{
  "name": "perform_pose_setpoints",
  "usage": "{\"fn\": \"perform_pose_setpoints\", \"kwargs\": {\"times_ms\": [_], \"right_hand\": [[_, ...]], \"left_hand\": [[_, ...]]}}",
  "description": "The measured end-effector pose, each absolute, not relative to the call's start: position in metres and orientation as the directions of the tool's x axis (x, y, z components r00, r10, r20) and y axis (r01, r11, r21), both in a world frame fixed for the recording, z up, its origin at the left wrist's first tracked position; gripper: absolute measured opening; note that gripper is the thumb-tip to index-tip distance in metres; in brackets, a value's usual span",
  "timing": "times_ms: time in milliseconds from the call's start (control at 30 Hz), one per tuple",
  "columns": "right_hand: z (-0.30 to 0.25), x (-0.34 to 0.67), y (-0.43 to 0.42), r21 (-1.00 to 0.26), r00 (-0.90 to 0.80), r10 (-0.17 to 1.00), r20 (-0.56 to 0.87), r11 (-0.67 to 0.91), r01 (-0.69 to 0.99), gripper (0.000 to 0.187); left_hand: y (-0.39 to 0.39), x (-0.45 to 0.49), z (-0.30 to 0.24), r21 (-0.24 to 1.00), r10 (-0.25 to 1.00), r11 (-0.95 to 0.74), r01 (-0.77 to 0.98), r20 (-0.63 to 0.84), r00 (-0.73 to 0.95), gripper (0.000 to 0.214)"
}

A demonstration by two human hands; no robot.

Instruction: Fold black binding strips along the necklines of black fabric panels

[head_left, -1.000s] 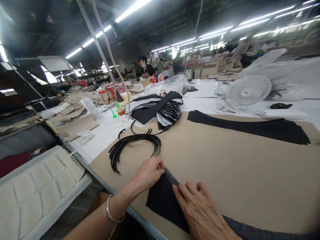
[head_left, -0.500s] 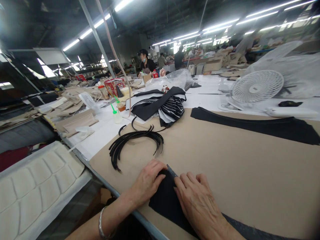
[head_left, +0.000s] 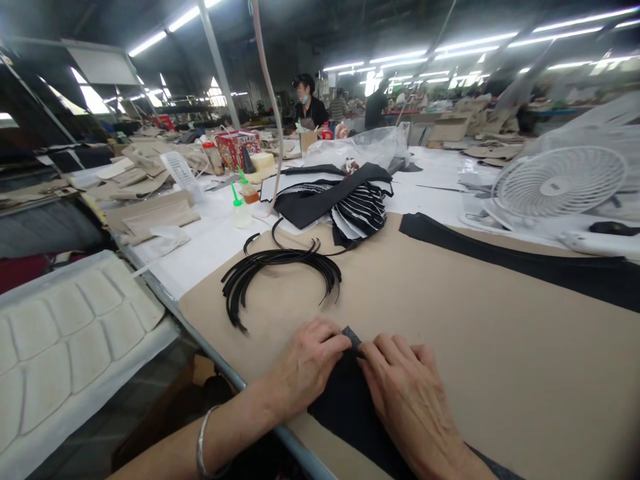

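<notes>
A black fabric piece (head_left: 345, 407) lies on the tan paper-covered table (head_left: 475, 347) near its front edge. My left hand (head_left: 305, 363) rests on the piece's left corner, thumb and fingers pinching its upper tip. My right hand (head_left: 410, 400) lies flat on the fabric right beside it, fingertips at the same tip. A silver bracelet circles my left wrist. A bundle of thin curved black strips (head_left: 280, 270) lies just beyond my hands.
A long black fabric strip (head_left: 525, 263) runs across the right. Striped and black fabric pieces (head_left: 345, 200) are piled at the middle, glue bottles (head_left: 240, 207) to their left, a white fan (head_left: 555, 187) at right. A quilted white pad (head_left: 70, 340) sits left. A person works far back.
My hands have come closer together at the fabric's upper tip, the left sliding right along the edge. The view shifted slightly, moving everything rightward in the frame.
</notes>
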State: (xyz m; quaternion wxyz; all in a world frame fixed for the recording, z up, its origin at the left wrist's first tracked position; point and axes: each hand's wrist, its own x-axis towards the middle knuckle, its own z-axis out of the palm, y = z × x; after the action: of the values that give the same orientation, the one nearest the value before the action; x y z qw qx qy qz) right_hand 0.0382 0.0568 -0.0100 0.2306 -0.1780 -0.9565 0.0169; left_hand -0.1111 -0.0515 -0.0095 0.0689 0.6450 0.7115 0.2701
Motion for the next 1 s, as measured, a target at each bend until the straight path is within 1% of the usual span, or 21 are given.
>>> {"fn": "perform_pose_setpoints", "kwargs": {"times_ms": [67,167,267,400,533,633,733,800,900,1000], "right_hand": [[-0.011,0.039,0.056,-0.123,-0.832,0.332,0.445,0.943,0.311,0.011],[-0.012,0.044,0.054,-0.135,-0.831,0.314,0.459,0.949,0.285,0.013],[-0.014,0.050,0.053,-0.126,-0.843,0.294,0.450,0.956,0.266,0.025],[-0.015,0.055,0.052,-0.122,-0.864,0.291,0.411,0.957,0.264,0.039],[-0.015,0.060,0.052,-0.126,-0.877,0.314,0.363,0.949,0.288,0.046],[-0.015,0.069,0.054,-0.131,-0.872,0.318,0.373,0.948,0.289,0.051],[-0.018,0.082,0.056,-0.134,-0.858,0.308,0.411,0.951,0.278,0.051],[-0.018,0.088,0.057,-0.146,-0.859,0.314,0.405,0.949,0.278,0.051],[-0.012,0.086,0.056,-0.238,-0.873,0.370,0.318,0.922,0.304,0.044],[-0.001,0.074,0.053,-0.356,-0.855,0.488,0.178,0.841,0.406,0.037]], "left_hand": [[-0.054,-0.114,-0.011,0.417,0.957,-0.007,0.909,0.268,-0.115,0.027],[-0.059,-0.116,-0.012,0.367,0.960,-0.044,0.929,0.274,-0.063,0.033],[-0.062,-0.117,-0.012,0.343,0.962,-0.049,0.938,0.268,-0.048,0.036],[-0.061,-0.116,-0.011,0.303,0.952,-0.070,0.950,0.305,-0.027,0.038],[-0.058,-0.117,-0.008,0.230,0.972,-0.102,0.968,0.231,0.048,0.042],[-0.057,-0.117,-0.009,0.204,0.978,-0.090,0.975,0.203,0.048,0.042],[-0.057,-0.116,-0.009,0.221,0.974,-0.073,0.972,0.226,0.022,0.041],[-0.057,-0.114,-0.008,0.238,0.969,-0.059,0.969,0.245,-0.002,0.041],[-0.054,-0.111,-0.003,0.308,0.964,-0.049,0.950,0.264,-0.036,0.037],[-0.047,-0.110,0.006,0.441,0.950,-0.017,0.897,0.287,-0.123,0.030]]}}
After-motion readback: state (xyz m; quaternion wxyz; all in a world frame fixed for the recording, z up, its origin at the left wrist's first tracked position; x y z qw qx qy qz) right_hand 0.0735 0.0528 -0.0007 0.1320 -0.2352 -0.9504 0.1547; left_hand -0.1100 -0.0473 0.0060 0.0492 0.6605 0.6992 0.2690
